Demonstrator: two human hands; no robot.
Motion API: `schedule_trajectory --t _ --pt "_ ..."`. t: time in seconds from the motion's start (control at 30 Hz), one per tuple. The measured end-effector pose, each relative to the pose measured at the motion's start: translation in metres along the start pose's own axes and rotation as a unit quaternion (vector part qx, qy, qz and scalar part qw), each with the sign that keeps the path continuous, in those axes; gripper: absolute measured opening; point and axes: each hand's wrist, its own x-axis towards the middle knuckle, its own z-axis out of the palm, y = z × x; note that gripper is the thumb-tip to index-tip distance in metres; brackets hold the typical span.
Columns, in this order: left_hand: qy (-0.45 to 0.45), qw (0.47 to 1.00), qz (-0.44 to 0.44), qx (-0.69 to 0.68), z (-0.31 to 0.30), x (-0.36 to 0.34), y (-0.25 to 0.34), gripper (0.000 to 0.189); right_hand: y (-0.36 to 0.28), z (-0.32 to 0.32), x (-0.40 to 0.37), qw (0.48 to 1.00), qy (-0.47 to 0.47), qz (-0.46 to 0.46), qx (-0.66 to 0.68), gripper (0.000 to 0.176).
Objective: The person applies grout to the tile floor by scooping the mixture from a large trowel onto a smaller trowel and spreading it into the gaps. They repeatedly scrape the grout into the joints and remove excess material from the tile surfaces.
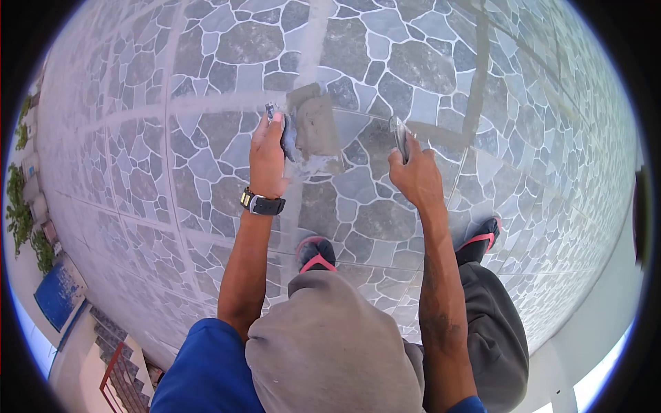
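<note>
Head view showed the left hand (pixel 267 155) gripping a paste-smeared board (pixel 317 127); rightward, the right hand (pixel 418 175) clenched a metal tool (pixel 398 135).

My left hand (pixel 267 155), with a dark watch (pixel 264 204) at the wrist, closes on a dark-edged tool (pixel 286 141), just beside a patch of grey paste (pixel 317 127); whether the tool goes under this paste, I cannot tell. My right hand (pixel 417 172) grips a small metal tool (pixel 398 139), which is apart from the paste. Below both hands lies the floor (pixel 375 237) with its stone pattern, where grey strips (pixel 441 135) follow some joints. Two sandals (pixel 318 258) with pink straps stand nearer to me.
</note>
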Motion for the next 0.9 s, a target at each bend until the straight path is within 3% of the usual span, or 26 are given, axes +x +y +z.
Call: schedule_trajectory --t 0.1,0.2,0.4,0.5,0.6,0.7,0.8,0.9 --pt "-0.003 0.99 0.025 0.138 -0.007 -0.003 -0.01 0.06 0.013 0.028 -0.003 0.995 0.085 -0.015 -0.059 0.061" --pt "-0.013 0.993 0.041 0.106 -0.009 -0.005 -0.014 0.063 0.016 0.058 0.02 0.979 0.132 -0.048 -0.15 0.064" --pt "-0.036 0.994 0.046 0.087 -0.008 -0.003 0.006 0.064 -0.006 0.036 0.012 0.982 0.001 -0.056 -0.178 0.066" --pt "-0.02 0.992 0.05 0.117 -0.007 -0.003 0.003 0.06 -0.015 0.054 0.023 0.987 0.077 -0.059 -0.128 0.066" --pt "-0.019 0.986 0.101 0.132 -0.012 -0.005 -0.004 0.055 -0.017 0.067 0.018 0.989 0.03 -0.077 -0.125 0.065" --pt "-0.016 0.996 0.079 0.039 -0.006 -0.005 0.001 0.054 -0.019 0.036 0.001 0.988 -0.044 -0.062 -0.133 0.062" --pt "-0.002 0.997 0.052 0.055 -0.01 -0.007 0.002 0.055 -0.011 0.004 0.014 0.992 0.047 0.096 -0.067 0.059" --pt "-0.003 0.997 0.052 0.049 -0.018 -0.011 0.0 0.055 0.016 -0.004 0.042 0.986 0.069 0.083 -0.127 0.045"
